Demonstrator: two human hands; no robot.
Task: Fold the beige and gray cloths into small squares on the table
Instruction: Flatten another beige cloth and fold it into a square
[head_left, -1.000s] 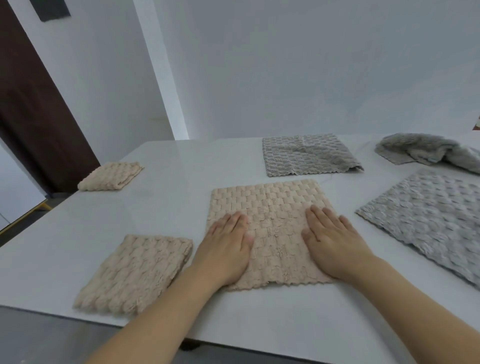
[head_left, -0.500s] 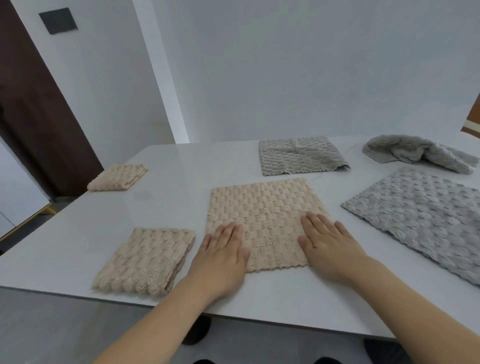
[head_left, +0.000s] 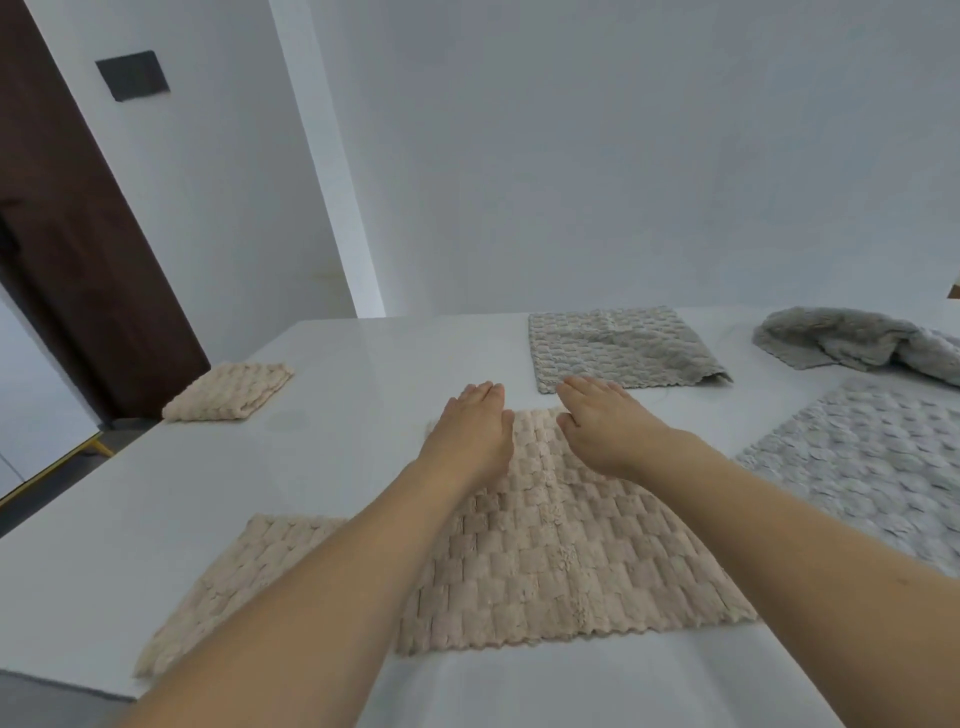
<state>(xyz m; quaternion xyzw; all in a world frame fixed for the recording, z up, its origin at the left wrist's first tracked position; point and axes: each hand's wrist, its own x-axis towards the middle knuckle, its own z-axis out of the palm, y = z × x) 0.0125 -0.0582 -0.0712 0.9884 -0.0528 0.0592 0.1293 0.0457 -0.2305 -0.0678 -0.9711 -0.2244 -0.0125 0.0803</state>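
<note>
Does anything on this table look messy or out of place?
Yes: the gray cloth at the far right lies crumpled in a heap, while the others lie flat or folded. The flat gray-beige cloth behind the hands also has one near corner turned up. Nothing looks spilled or damaged.

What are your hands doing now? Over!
Left hand and right hand open, flat at far edge of beige cloth. Cloth spread, unfolded. Nothing in the way.

The beige cloth (head_left: 561, 561) is plush with a woven-check nap; the gray cloth (head_left: 883, 467) is bumpy fleece; the white surface (head_left: 363, 374) is smooth and glossy.
</note>
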